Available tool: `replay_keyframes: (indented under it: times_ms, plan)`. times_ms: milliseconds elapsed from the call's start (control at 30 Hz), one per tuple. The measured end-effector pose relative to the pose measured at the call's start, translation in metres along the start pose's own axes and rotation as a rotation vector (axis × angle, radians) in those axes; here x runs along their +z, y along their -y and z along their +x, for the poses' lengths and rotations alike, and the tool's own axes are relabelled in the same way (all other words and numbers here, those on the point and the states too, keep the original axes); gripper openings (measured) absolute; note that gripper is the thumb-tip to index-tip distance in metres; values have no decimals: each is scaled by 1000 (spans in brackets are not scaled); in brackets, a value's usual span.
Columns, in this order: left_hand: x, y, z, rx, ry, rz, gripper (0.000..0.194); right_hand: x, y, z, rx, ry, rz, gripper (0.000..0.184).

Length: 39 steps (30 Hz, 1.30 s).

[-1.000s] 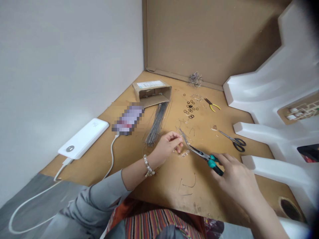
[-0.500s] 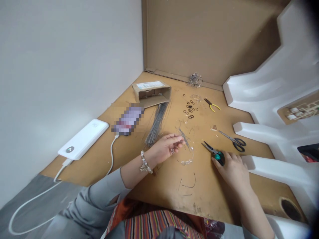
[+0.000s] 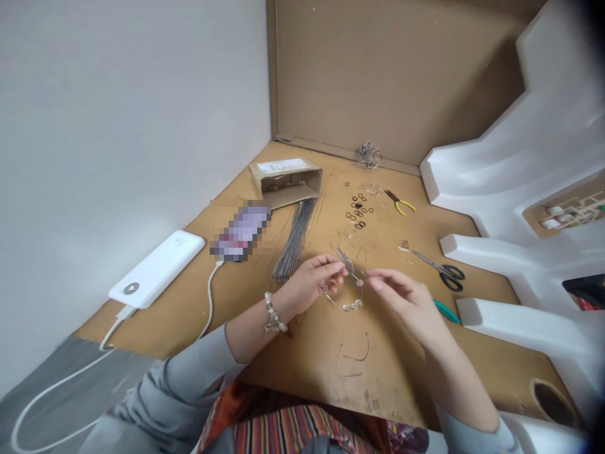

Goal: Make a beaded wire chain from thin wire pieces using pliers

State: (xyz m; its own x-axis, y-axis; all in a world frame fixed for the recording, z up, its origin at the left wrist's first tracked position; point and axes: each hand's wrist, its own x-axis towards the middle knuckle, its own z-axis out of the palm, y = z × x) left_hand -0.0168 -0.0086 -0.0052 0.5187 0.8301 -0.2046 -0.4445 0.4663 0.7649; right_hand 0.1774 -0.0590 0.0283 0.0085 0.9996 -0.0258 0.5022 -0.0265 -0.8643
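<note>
My left hand (image 3: 319, 277) pinches a thin wire strung with clear beads (image 3: 352, 306) between thumb and forefinger. The beaded wire curves out to the right of its fingertips, and another clear bead hangs near the palm. Close to the wire's right side is my right hand (image 3: 401, 299), thumb and forefinger drawn together; what lies between their tips is too small to make out. Behind that hand a teal handle (image 3: 447, 311) of the pliers shows, the rest hidden. Short grey wires (image 3: 344, 255) lie just beyond my left fingertips.
Behind are a long wire bundle (image 3: 293, 246), an open cardboard box (image 3: 288, 180), dark rings (image 3: 358, 211), yellow-handled pliers (image 3: 401, 203) and scissors (image 3: 444, 271). A phone (image 3: 243, 230) and white power bank (image 3: 158, 268) sit left. White foam (image 3: 520, 321) borders the right; bent wires (image 3: 354, 357) lie in front.
My right hand has let go of the teal-handled pliers and moved left and up to the beaded wire. The left hand stays nearly in place, still pinching the wire.
</note>
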Motion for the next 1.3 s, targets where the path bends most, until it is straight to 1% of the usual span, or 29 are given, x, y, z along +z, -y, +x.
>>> replay_keyframes:
  times_ms: [100, 200, 333, 433, 500, 600, 667, 767, 867, 967, 1033, 1100, 1167, 1300]
  plan:
    - [2, -2, -1, 94, -6, 219, 21, 16, 1, 15, -27, 33, 195, 23]
    - [4, -4, -3, 175, -8, 370, 21, 21, -9, 20, -59, -11, 300, 15]
    - [3, -1, -3, 238, 4, 447, 20, 18, -16, 16, -128, -69, 338, 11]
    - [1, 2, -1, 256, 7, 512, 19, 17, -12, 13, -194, -94, 320, 10]
    - [0, 4, -1, 265, -1, 551, 19, 18, -9, 13, -211, -101, 309, 10]
    - [0, 2, -1, 266, -6, 602, 19, 19, -8, 13, -191, -96, 319, 9]
    - [1, 0, -2, 271, 16, 639, 18, 20, -10, 13, -135, -77, 338, 10]
    - [2, -1, -3, 291, 47, 696, 22, 22, -14, 13, -25, 11, 355, 14]
    - [2, -3, -2, 248, 21, 699, 23, 22, -18, 14, 49, 117, 412, 19]
    - [2, -4, -2, 126, 7, 576, 24, 20, -20, 17, 102, 188, 496, 19]
    - [2, -5, -2, 48, 25, 480, 24, 18, -20, 18, 128, 221, 534, 19]
    - [2, -5, -1, -1, 45, 413, 24, 18, -21, 18, 139, 246, 562, 20]
    - [1, -5, 0, -4, 43, 394, 22, 19, -22, 18, 135, 265, 582, 21]
    - [-2, -3, 1, 27, 29, 442, 19, 21, -23, 17, 120, 293, 579, 24]
